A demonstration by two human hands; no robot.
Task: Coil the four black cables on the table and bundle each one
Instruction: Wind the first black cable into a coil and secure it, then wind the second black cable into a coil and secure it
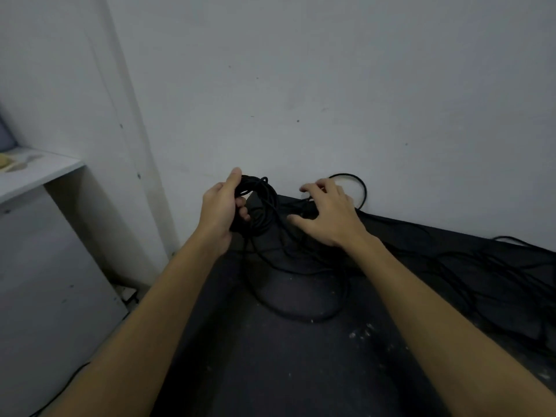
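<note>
Black table (301, 371) running away toward a grey wall (331, 85), far edge hard against it, left edge falling off to floor and a white shelf (36, 173). Bare tabletop in the near middle, speckled with pale dust; little room at the far end, where wall and cable crowd the hands.

Left hand (221, 209) raised just above the far left corner, fingers and thumb curled round a coil (260, 206) of black cable, several loops gathered and gripped at the left side. Loose tail (301, 299) dropping from the coil and sweeping in a wide loop across the middle of the tabletop.

Right hand (328, 212) palm down near the far edge, fingers spread and bent, tips at or on a dark strand beneath; cannot tell whether anything is actually pinched. Arched loop of cable (359, 183) rising against the wall just beyond that hand.

Tangle of other black cables (481, 266) sprawled over the right side of the table, strands crossing one another, reaching toward the right hand's wrist. Thin black wire (69, 380) on the floor at lower left, well apart from the table.
</note>
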